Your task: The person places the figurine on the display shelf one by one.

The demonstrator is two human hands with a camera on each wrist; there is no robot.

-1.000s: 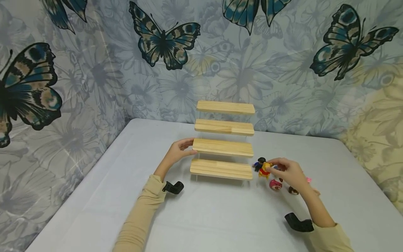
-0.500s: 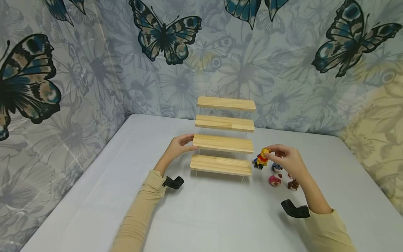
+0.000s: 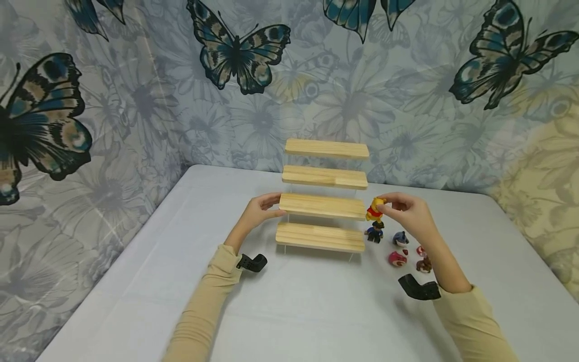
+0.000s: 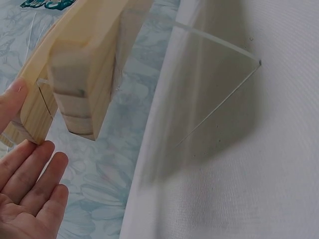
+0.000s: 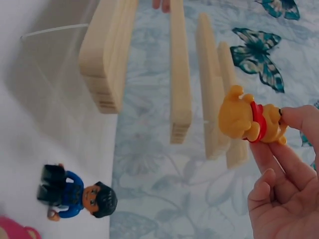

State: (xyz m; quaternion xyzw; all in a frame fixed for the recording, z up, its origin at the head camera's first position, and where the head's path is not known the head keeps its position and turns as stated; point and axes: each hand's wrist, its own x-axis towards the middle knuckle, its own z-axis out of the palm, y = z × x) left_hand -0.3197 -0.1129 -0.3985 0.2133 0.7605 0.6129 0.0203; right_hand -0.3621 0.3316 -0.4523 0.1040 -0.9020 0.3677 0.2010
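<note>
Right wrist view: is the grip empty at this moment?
No, the right grip pinches a yellow bear figure between thumb and fingers.

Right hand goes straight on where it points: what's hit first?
Likely the wooden rack, at its right end; the yellow bear pinched in the right hand would touch first. Depth leaves the exact shelf unclear.

Arms (image 3: 199, 311) forward, left hand (image 3: 259, 211) in a thumb-and-finger grip, right hand (image 3: 410, 215) in a pinch
</note>
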